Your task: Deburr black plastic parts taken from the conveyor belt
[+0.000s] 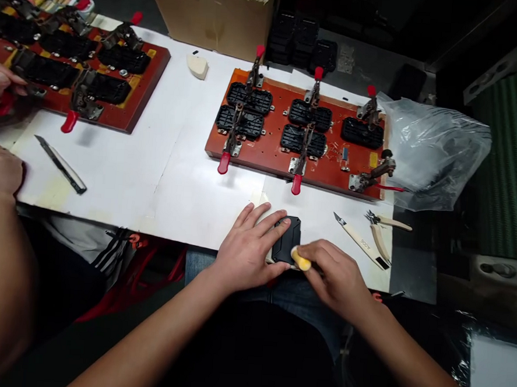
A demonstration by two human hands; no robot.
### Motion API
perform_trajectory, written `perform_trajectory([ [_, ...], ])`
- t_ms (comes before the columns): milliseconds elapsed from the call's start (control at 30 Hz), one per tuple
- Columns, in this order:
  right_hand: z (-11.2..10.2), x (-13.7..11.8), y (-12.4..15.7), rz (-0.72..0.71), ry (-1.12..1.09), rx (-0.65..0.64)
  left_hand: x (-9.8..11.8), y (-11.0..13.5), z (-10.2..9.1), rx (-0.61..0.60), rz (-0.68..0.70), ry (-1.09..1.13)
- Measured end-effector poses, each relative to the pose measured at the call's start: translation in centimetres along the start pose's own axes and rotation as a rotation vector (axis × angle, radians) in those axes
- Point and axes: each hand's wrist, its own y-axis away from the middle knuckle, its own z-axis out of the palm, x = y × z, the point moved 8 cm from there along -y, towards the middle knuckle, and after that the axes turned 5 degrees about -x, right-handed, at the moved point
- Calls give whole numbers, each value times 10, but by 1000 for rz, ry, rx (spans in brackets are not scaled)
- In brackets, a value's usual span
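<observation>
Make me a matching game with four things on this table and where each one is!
Things:
1. black plastic part
2. cream-handled knife
3. clear plastic bag
4. cardboard box

Places:
A. at the far edge of the table, behind the boards
B. at the right end of the red clamp board
C. under the fingers of the left hand, with the right hand touching it too
D. lying flat on the white table, right of both hands

Pairs: 1-C, 2-D, 3-B, 4-A

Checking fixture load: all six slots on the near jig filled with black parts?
No. The near jig holds five black parts; its lower right slot is bare.
</observation>
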Motion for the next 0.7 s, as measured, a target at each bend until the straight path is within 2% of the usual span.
perform_trajectory([
  [100,2,5,-5,-5,21,-63,1,0,0,-13,9,1],
  [267,-10,13,-18,23,119,35,0,-1,-1,13,10,-3],
  [433,-2,4,-14,-23,40,-88,0,0,0,15,28,11],
  [500,-6,9,-17,4,68,-48,-1,0,0,7,20,0],
  [600,-13,15,-13,49,87,79,-1,0,-1,1,16,0],
  [700,-4,13,1,65,-5,79,0,0,-1,-12,23,16],
])
